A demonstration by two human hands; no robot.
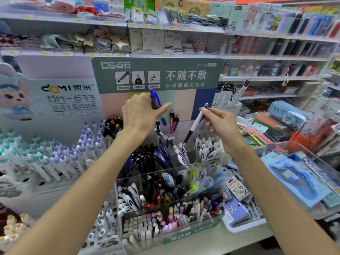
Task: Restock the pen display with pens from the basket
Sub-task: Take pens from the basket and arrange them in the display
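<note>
Left hand [141, 115] at frame centre grips a few blue pens [156, 102]; right hand [220, 122] pinches a white pen [195, 126] tip-down over the clear pen display [165, 183], green DS sign [156, 74] behind

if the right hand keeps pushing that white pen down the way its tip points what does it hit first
Most likely the white pens marked with a blue A standing in the clear display's back compartment. The white pen pinched by the right hand slants down-left, tip just above them. Depth is unclear from one view.
</note>
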